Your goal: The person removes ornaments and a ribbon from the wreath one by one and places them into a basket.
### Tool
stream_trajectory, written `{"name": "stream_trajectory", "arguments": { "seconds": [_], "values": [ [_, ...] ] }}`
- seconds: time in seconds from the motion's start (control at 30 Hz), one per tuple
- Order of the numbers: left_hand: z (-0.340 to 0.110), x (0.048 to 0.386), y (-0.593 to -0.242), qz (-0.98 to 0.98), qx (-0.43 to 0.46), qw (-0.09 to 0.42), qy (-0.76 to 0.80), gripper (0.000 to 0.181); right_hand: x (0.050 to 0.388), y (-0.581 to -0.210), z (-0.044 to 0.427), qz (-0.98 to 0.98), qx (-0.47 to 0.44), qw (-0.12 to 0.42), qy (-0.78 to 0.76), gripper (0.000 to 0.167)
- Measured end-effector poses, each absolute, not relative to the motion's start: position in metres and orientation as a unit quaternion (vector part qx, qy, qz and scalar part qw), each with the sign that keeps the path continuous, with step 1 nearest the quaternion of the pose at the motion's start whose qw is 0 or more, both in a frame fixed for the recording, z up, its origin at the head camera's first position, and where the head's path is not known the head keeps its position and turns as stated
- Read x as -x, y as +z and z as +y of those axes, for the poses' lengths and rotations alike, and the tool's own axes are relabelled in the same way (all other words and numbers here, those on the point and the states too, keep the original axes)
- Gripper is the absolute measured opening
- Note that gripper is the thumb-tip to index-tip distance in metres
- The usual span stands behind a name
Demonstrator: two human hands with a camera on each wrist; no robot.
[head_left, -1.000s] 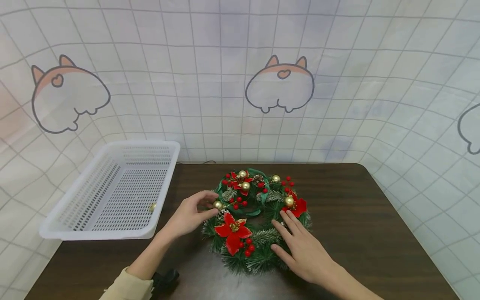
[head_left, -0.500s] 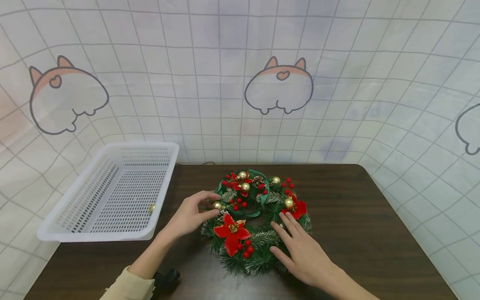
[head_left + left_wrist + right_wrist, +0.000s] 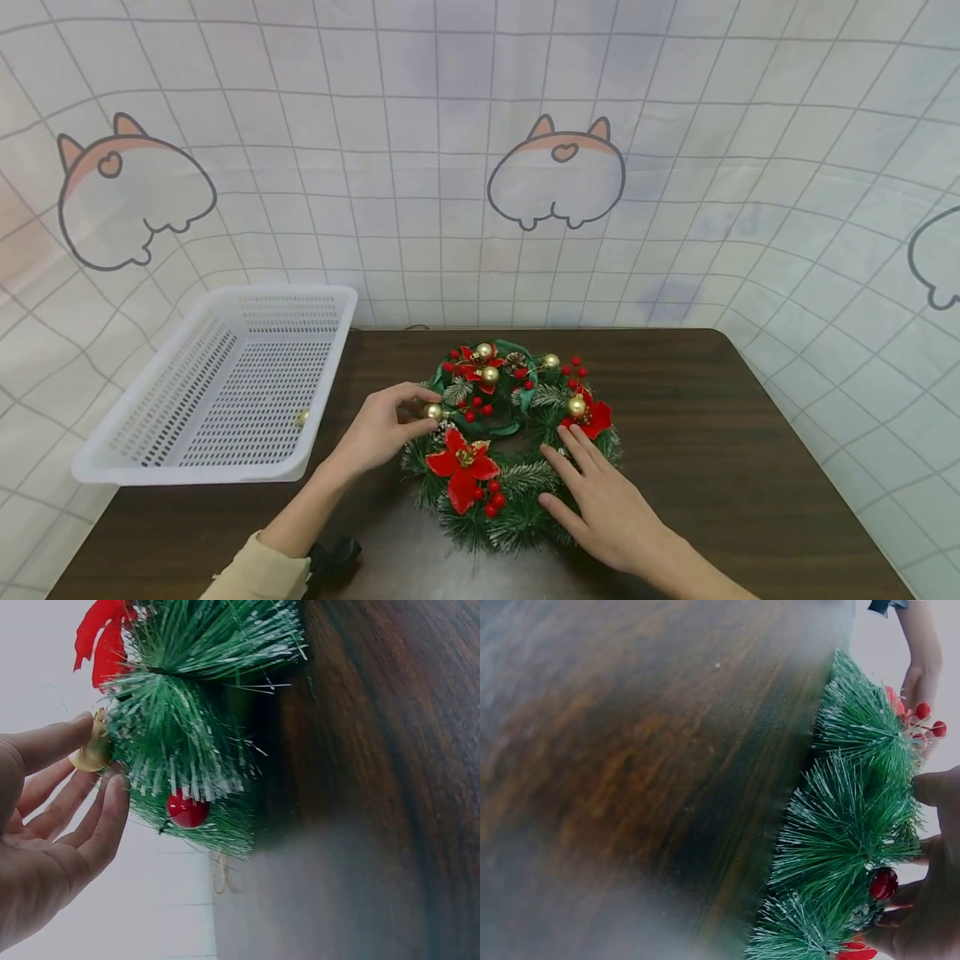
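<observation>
A green Christmas wreath (image 3: 517, 523) with frosted needles lies flat on the dark wooden table. It bears red poinsettias (image 3: 459, 479), red berries (image 3: 495, 502), pine cones and several gold baubles. At its left side my left hand (image 3: 384, 429) pinches a gold bauble (image 3: 90, 754) between thumb and fingers. My right hand (image 3: 606, 507) rests on the wreath's right front part, fingers spread and fairly straight, fingertips touching the greenery below another poinsettia (image 3: 592, 417). A green ribbon loop (image 3: 491, 431) lies across the far left part of the wreath.
To the left stands a white perforated basket (image 3: 322, 392) with a small gold bauble (image 3: 302, 417) at its right side. A black object (image 3: 335, 557) sits beside my left forearm. A patterned curtain (image 3: 420, 208) hangs behind the table (image 3: 697, 400).
</observation>
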State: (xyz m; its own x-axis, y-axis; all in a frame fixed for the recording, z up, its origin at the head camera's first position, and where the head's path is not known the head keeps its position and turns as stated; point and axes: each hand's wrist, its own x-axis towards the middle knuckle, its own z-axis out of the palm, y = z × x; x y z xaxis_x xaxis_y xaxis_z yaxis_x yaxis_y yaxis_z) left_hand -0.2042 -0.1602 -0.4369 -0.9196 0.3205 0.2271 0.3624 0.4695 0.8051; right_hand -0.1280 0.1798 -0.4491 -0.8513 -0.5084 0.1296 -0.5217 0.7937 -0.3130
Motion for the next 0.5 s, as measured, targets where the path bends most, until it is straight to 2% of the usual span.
{"name": "stream_trajectory", "arguments": {
  "seconds": [0.5],
  "values": [
    [-0.152,0.199,-0.424,-0.853,0.213,0.031,-0.475,0.030,0.127,-0.449,0.180,-0.946,-0.277,0.030,0.167,0.066]
  ]
}}
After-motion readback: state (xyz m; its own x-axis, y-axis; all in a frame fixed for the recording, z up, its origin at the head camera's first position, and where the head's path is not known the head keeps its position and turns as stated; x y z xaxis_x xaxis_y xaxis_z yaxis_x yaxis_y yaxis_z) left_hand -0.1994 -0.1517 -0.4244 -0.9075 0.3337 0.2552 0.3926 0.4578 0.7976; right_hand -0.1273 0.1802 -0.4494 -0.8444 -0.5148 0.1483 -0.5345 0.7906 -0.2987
